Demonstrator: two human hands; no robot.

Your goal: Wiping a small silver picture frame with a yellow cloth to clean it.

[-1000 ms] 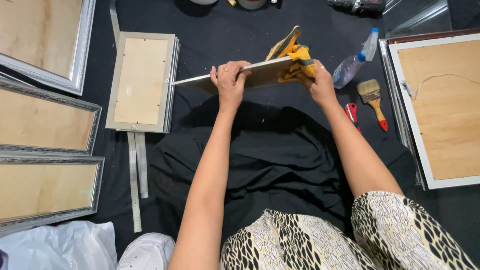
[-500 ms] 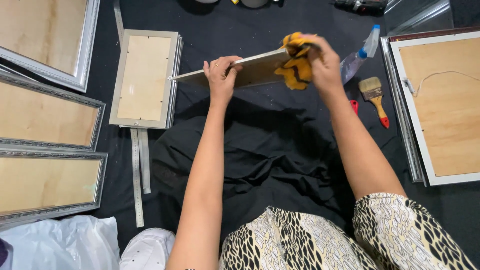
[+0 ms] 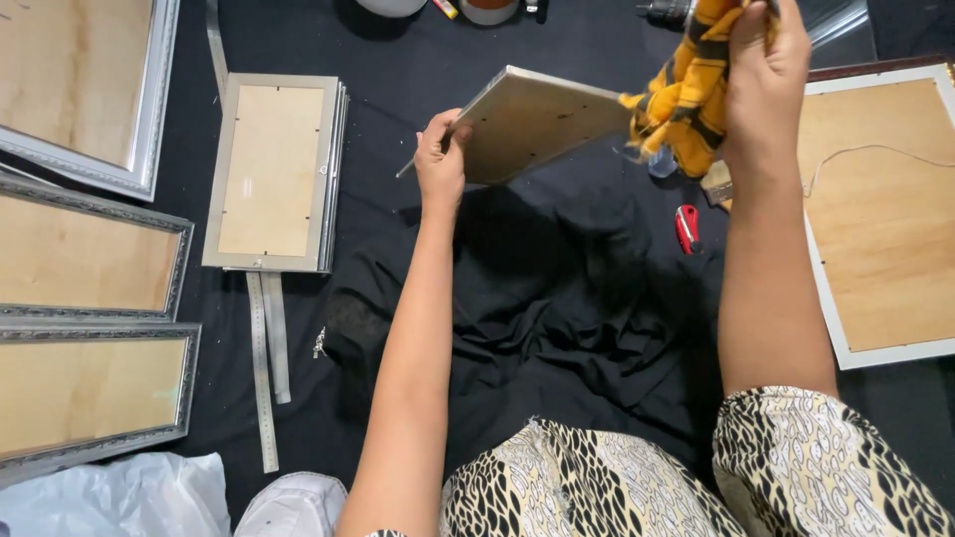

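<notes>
Overhead, the left hand (image 3: 441, 159) grips the lower left edge of a small frame (image 3: 537, 124), holding it tilted in the air above the black cloth (image 3: 557, 288). The right hand (image 3: 766, 80) is closed around a bunched yellow rag (image 3: 686, 94) that touches the frame's right end. A red cutter (image 3: 686, 227) lies on the cloth below the rag. Further left, a stack of frames (image 3: 274, 169) lies face down beside two steel rulers (image 3: 264, 368).

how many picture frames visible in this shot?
6, maybe more stacked: three at left, a stack by the rulers, one in the left hand, one at right.
</notes>
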